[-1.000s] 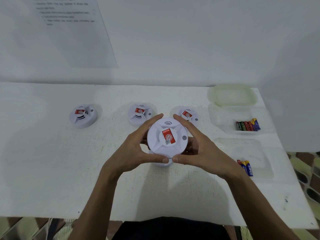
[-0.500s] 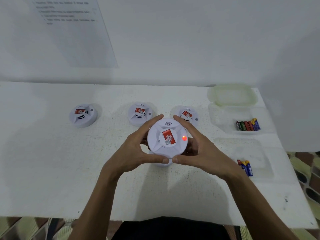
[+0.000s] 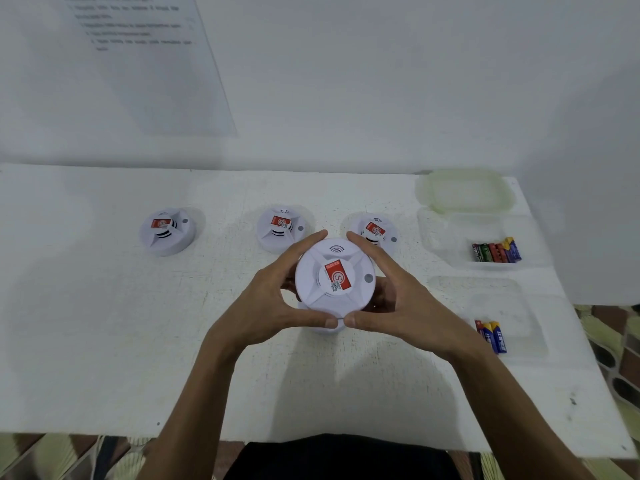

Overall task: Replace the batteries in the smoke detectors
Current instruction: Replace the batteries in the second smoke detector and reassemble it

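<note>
held smoke detector (image 3: 334, 278): round, smooth white plastic with raised ribs, a moulded wave mark, a small grey dot and a red sticker bearing a white circled "s"; the fine print is unreadable. it is above the middle of the white, rough-textured table (image 3: 104, 341). left hand (image 3: 273, 306) and right hand (image 3: 401, 306) each curl round its rim, thumbs nearly meeting at the near edge. three matching detectors (image 3: 168, 230) lie behind. cylindrical batteries (image 3: 496, 251) lie in a clear plastic tray (image 3: 450, 237), right.

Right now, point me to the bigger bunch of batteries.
Head view, far right: the bigger bunch of batteries lies in the middle clear tray, just right of the rightmost smoke detector.
</note>
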### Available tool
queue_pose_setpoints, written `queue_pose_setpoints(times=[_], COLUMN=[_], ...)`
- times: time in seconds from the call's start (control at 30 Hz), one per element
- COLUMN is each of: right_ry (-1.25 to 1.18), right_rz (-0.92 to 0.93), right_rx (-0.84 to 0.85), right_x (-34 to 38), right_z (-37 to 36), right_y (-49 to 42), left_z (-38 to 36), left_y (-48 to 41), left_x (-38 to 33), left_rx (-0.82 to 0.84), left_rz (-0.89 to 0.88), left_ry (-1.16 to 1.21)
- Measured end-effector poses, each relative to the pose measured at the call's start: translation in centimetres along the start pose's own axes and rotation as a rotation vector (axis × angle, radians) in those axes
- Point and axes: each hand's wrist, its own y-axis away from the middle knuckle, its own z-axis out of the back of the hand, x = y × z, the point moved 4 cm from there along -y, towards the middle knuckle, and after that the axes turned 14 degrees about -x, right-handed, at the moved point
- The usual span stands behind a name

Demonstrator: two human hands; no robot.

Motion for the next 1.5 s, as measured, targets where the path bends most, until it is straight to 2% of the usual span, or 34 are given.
queue_pose_setpoints(times=[1.0,1.1,1.23,1.3,1.4,1.5], right_ry=[0.003,-0.001,0.005,0.001,0.025,0.1], right_rz=[0.011,0.013,0.009,0.004,0.011,0.056], right_rx=[0.0,0.002,-0.003,0.014,0.043,0.049], right_x=[0.2,0.0,-0.1,-0.1,0.0,0.3], right_z=[-0.3,-0.3,-0.5,-0.7,-1.5,-3.3], right_y=[0.0,0.0,-0.1,-0.2,-0.7,-1.6], left_z=[0.0,0.2,0.6,0.7,1.0,2.4], left_y=[0.0,0.1,0.1,0.1,0.3,0.1], left_x=[0.6,0.7,0.8,0.8,1.3,3.2], left_rx=[-0.01,-0.006,-0.005,-0.023,-0.106,-0.189], left_rz=[-0.018,-0.04,-0.114,-0.171,-0.267,-0.162], left_ry=[-0.02,-0.082,-0.303,-0.381,-0.377,-0.347])
